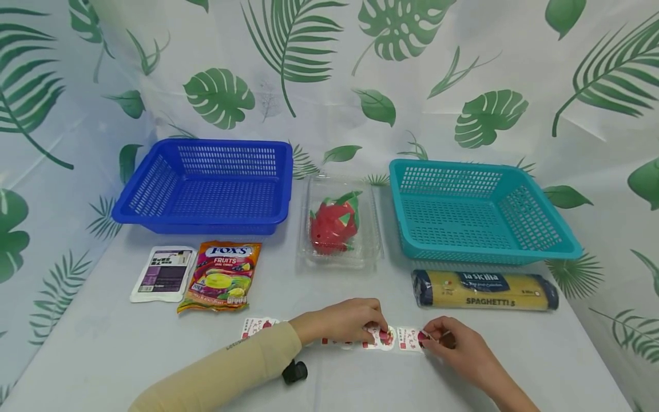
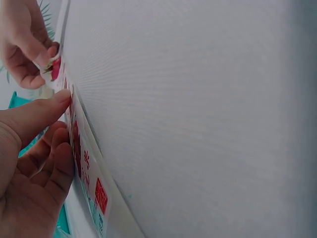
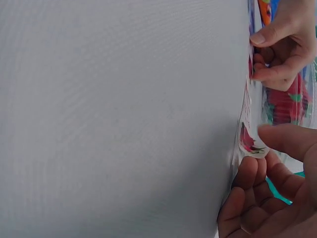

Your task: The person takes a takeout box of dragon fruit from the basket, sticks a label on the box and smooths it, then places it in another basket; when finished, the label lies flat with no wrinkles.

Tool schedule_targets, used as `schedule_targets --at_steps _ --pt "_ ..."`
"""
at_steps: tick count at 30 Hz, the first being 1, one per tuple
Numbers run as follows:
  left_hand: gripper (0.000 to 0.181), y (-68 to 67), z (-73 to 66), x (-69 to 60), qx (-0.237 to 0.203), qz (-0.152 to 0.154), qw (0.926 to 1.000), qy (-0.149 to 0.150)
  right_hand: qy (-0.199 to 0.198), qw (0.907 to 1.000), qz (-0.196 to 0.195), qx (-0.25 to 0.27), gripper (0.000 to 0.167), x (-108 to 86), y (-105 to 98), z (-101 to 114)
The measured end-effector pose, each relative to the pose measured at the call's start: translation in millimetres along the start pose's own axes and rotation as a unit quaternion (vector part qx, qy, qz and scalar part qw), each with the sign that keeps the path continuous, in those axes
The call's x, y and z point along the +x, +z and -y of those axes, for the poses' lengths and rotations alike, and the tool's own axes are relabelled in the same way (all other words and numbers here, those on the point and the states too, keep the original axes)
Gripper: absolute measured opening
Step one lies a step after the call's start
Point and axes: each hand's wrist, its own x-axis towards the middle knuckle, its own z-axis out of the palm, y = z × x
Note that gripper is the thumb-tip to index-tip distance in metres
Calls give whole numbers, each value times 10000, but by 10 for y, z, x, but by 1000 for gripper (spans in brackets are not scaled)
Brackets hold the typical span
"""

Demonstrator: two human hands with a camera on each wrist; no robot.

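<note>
A strip of white dragon fruit stickers (image 1: 257, 326) with red print lies across the front of the table. My left hand (image 1: 350, 322) rests on its middle part, thumb and curled fingertips holding the strip (image 2: 100, 196) there. At the strip's right end, my right hand (image 1: 458, 346) pinches the last sticker (image 1: 408, 339) between thumb and fingers. That end, with its fruit picture (image 3: 251, 139), shows between the fingers in the right wrist view. Whether the sticker is loose from its backing I cannot tell. Behind the hands, a clear plastic box (image 1: 365, 260) holds a red dragon fruit (image 1: 332, 226).
A blue basket (image 1: 203, 226) stands at the back left, a teal basket (image 1: 463, 253) at the back right. In front of them lie a white and purple packet (image 1: 163, 274), a candy bag (image 1: 221, 277) and a spaghetti pack (image 1: 484, 290). A small black object (image 1: 295, 372) shows beside the left sleeve.
</note>
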Motion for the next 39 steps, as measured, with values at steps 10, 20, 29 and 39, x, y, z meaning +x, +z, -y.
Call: schedule_targets --at_steps 10,20,29,39 --pt "27 13 8 5 75 8 10000 24 21 9997 1 -226 11 50 -5 9" --pt "27 -18 -65 19 394 168 9991 -56 -45 9997 10 -229 20 69 45 33" --pt "24 -19 -163 106 447 312 9984 122 -226 9994 61 -244 19 77 80 34" --pt "23 41 -95 176 253 130 9993 222 -176 9993 108 -325 8 103 66 50"
